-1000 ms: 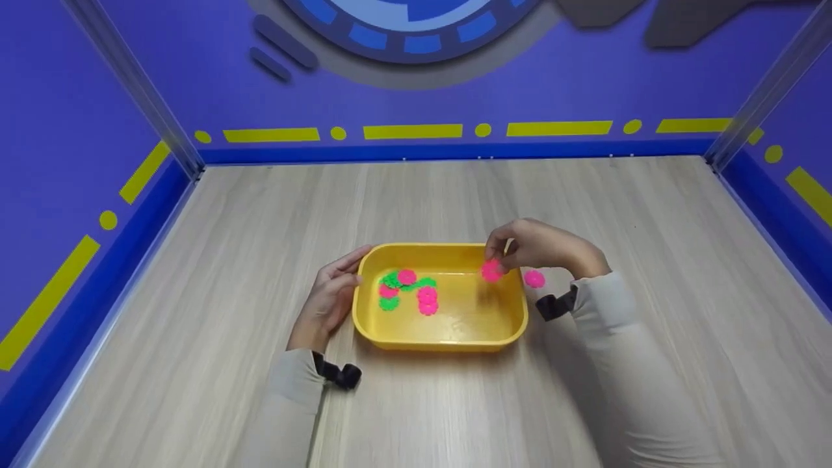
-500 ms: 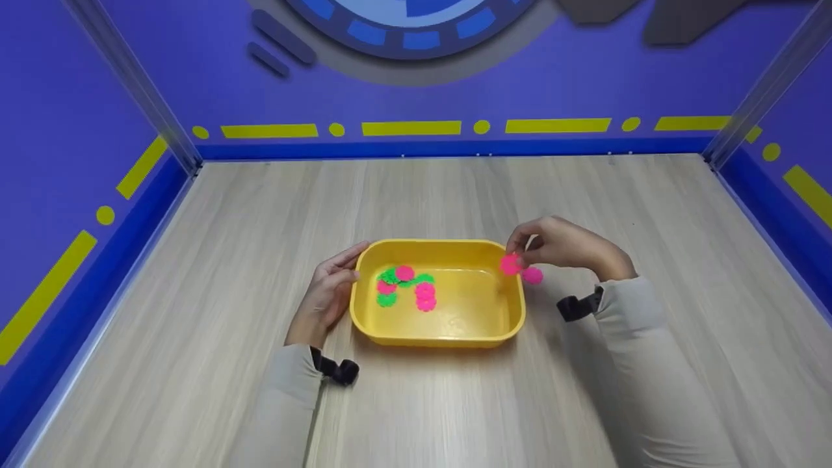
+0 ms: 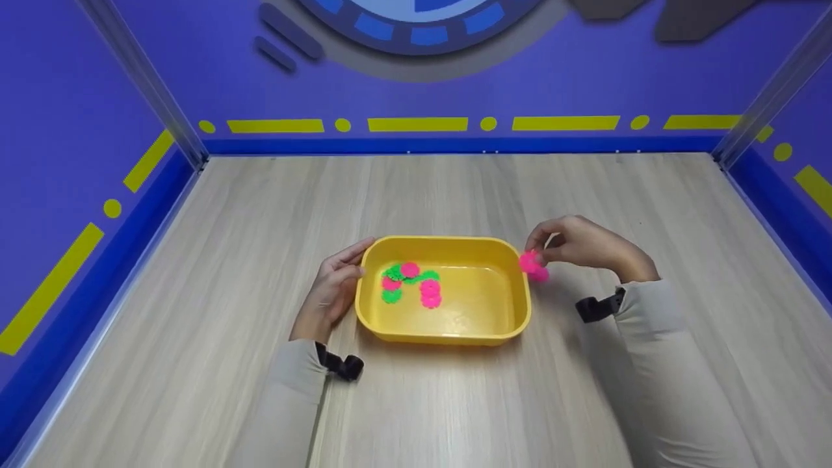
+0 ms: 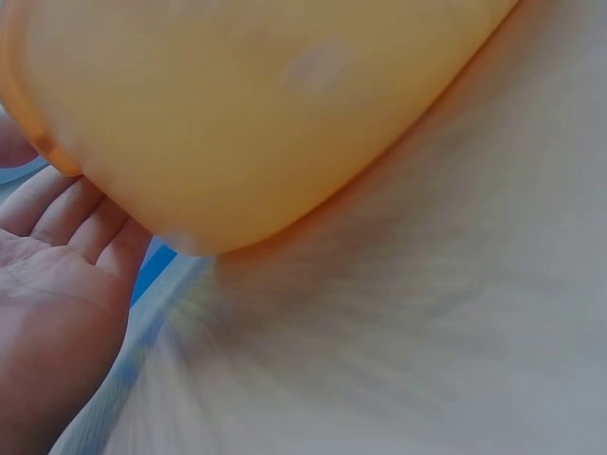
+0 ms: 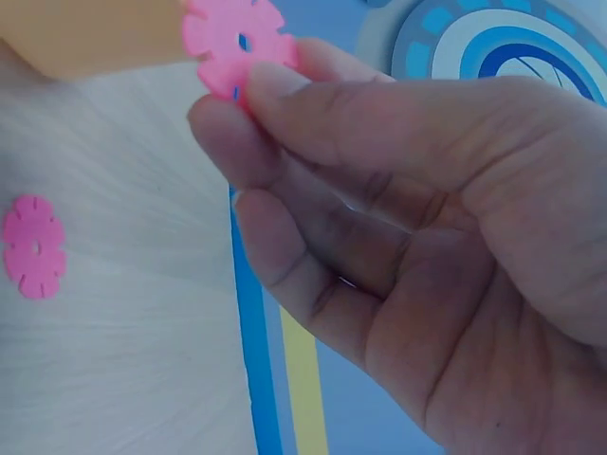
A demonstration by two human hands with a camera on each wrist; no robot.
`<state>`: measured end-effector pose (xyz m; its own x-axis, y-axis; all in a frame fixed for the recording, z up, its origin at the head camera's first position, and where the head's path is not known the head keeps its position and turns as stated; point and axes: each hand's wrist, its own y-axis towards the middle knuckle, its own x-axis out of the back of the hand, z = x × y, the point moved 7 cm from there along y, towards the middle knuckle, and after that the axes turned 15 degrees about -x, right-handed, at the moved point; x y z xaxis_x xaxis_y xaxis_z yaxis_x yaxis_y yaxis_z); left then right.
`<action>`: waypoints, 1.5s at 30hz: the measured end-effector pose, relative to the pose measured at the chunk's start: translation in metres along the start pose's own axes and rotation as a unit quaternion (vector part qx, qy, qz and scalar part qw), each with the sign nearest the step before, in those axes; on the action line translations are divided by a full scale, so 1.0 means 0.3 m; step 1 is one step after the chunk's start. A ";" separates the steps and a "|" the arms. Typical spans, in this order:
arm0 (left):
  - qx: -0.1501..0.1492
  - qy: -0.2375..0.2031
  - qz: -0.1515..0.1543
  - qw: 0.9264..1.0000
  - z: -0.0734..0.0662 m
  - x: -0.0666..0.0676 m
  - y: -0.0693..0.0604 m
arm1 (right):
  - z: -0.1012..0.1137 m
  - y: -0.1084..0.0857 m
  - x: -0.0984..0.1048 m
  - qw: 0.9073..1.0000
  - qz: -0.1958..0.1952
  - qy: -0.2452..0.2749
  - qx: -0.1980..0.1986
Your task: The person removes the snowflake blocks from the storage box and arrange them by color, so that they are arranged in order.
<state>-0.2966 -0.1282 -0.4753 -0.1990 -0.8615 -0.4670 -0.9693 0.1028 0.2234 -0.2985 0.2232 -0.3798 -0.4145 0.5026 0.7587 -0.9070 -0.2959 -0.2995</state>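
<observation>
A yellow plastic tub [image 3: 443,338] sits on the wooden table. My left hand [image 3: 328,296] grips its left end, thumb at the rim and fingers along the outer wall; the left wrist view shows those fingers [image 4: 71,213] against the tub. My right hand [image 3: 588,246] pinches a pink notched snowflake disc [image 5: 237,40] between thumb and fingertips, just past the tub's right rim. Below it on the table lies another pink disc [image 5: 34,248], partly covered in the head view. Inside the tub, several pink discs [image 3: 430,294] and green discs [image 3: 392,296] lie towards the left.
Bare wood tabletop [image 3: 416,195] surrounds the tub. A blue-purple panel [image 3: 416,97] with yellow markings stands along the back, and similar panels rise at both sides.
My right hand has moved right with the pink disc, from over the tub's right part to outside its rim, above the disc on the table. The left hand stays on the tub.
</observation>
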 end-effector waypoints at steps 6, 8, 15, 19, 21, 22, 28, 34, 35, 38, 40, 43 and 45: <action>0.000 0.000 0.003 1.000 -0.003 -0.004 0.004 | -0.040 -0.001 0.010 1.000 -0.009 -0.001 -0.022; -0.002 0.000 0.004 1.000 -0.005 -0.005 0.004 | -0.052 0.001 0.013 1.000 -0.011 -0.004 -0.029; 0.002 -0.006 0.008 1.000 -0.004 -0.005 0.002 | -0.111 0.018 0.003 0.998 -0.001 0.020 -0.053; 0.003 -0.007 0.005 1.000 0.000 -0.002 0.002 | -0.154 0.029 -0.002 0.998 -0.005 0.022 -0.066; 0.004 -0.006 0.005 1.000 0.001 -0.002 0.002 | -0.171 0.034 -0.003 0.997 -0.009 0.018 -0.068; 0.005 -0.006 0.006 1.000 0.002 -0.002 0.003 | -0.179 0.035 -0.003 0.998 -0.012 0.015 -0.068; 0.008 -0.002 0.010 1.000 0.000 -0.004 0.001 | -0.208 0.039 -0.006 0.997 -0.016 0.007 -0.071; 0.005 0.003 0.008 1.000 -0.003 -0.006 -0.001 | -0.229 0.042 -0.013 0.996 -0.010 0.009 -0.085; 0.005 0.002 0.008 1.000 -0.003 -0.006 0.000 | -0.232 0.042 -0.014 0.996 -0.009 0.008 -0.087; 0.005 0.002 0.008 1.000 -0.002 -0.006 0.000 | -0.239 0.042 -0.016 0.996 -0.012 0.004 -0.090; 0.006 0.000 0.005 1.000 -0.001 -0.004 0.000 | -0.244 0.041 -0.017 0.996 -0.014 0.000 -0.091; 0.007 -0.003 -0.002 1.000 0.002 0.000 -0.001 | -0.251 0.042 -0.021 0.995 -0.013 -0.007 -0.095; 0.007 -0.003 -0.004 1.000 0.002 0.001 -0.001 | -0.256 0.043 -0.023 0.995 -0.010 -0.010 -0.100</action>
<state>-0.2965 -0.1282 -0.4761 -0.1927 -0.8591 -0.4741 -0.9725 0.1030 0.2087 -0.3131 0.2781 -0.4334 -0.3968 0.4898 0.7763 -0.9123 -0.1171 -0.3925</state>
